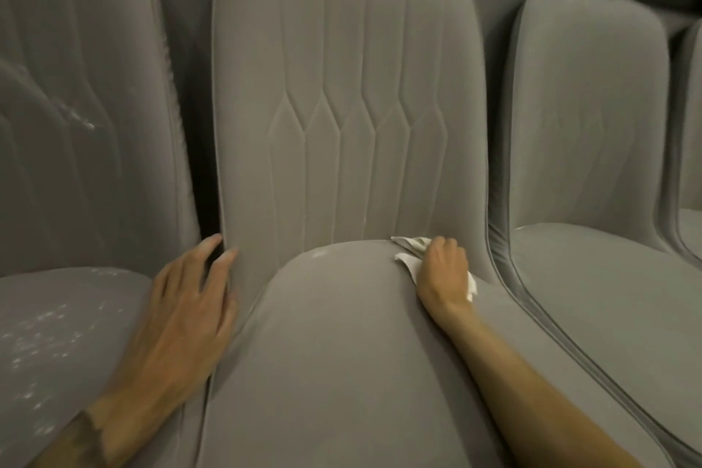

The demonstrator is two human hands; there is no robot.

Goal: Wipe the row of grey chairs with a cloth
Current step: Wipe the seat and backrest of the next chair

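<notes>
Right hand (442, 270) closed on white cloth (412, 244) at middle chair (342, 334) seat back edge, left hand (186, 312) open w/ fingers spread on chair side.

Matt grey velvety chairs (342, 106) (white-flecked)

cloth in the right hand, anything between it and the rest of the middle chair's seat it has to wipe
Nothing visible. The right hand presses the cloth at the seat's back crease on the middle chair, and the cushion is bare. The left hand rests off on the chair's left edge.
</notes>
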